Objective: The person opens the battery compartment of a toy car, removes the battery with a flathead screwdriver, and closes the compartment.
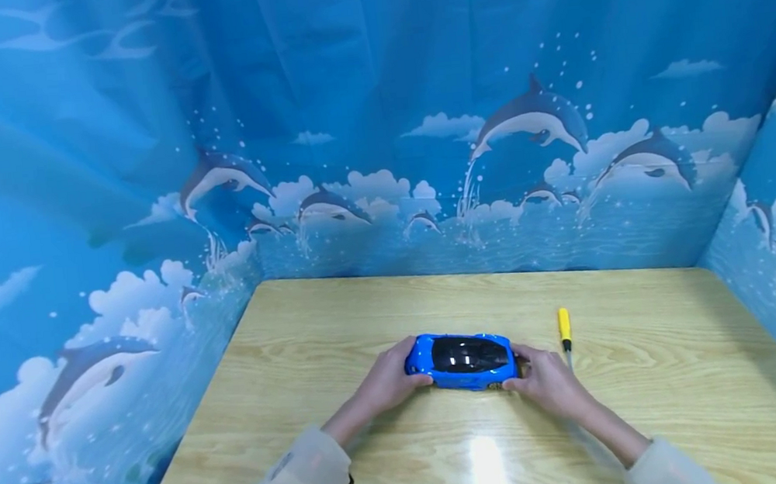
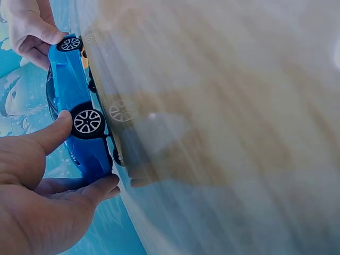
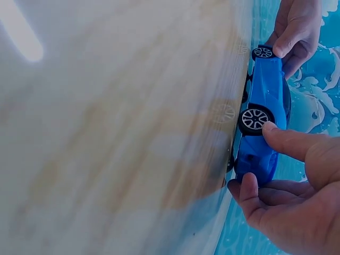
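A blue toy car point(image 1: 467, 378) with a black glossy roof and silver-spoked wheels is held between both hands, its wheels toward the wooden table. Its left end is gripped by my left hand point(image 1: 390, 378), the thumb on the near side and the fingers around the end. At the other end, my right hand point(image 1: 549, 382) grips it, with the thumb against a wheel point(image 3: 254, 119) in the right wrist view. The left wrist view shows the left thumb touching the top of another wheel point(image 2: 87, 121). Whether the wheels touch the table, I cannot tell.
A screwdriver point(image 1: 564, 326) with a yellow handle lies just beyond the right hand, its shaft partly hidden by it. The wood-grain table point(image 1: 339, 317) is enclosed at the back and sides by a blue dolphin-print curtain point(image 1: 362, 120).
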### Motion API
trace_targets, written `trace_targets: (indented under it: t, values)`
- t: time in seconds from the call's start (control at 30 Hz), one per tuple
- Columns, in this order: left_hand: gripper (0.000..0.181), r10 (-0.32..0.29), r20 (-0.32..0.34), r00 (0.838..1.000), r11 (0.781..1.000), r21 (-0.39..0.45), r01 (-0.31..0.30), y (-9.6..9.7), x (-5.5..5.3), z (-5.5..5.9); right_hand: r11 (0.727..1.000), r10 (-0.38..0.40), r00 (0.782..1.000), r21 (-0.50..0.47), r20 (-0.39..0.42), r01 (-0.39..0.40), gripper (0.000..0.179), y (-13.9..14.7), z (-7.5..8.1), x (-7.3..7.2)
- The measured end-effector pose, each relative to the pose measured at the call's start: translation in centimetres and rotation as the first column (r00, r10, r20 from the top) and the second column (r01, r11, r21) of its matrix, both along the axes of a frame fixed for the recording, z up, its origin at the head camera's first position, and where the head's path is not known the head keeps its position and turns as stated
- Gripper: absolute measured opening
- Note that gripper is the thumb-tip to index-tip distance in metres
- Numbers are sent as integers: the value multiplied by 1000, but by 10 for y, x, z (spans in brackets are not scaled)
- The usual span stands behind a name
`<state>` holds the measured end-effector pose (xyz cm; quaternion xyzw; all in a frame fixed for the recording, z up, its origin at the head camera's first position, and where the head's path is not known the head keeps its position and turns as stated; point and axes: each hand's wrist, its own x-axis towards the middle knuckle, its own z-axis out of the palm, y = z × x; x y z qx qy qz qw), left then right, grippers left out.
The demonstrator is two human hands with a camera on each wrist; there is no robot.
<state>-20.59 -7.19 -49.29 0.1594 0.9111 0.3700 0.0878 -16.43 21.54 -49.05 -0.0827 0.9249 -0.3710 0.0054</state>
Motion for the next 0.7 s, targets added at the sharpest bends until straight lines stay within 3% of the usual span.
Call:
trace_targets:
  t: [0.37,0.7]
  values:
    - [81,14,-3,1000,1000,-16,-14,-2,11,2,999,-26,999,-48,-18,25,74,-2,-1,11]
    - [80,-13,-26,1000,1000,-4,13,-4,20,3,997,-51,999,-61,12,52,76,-5,2,23]
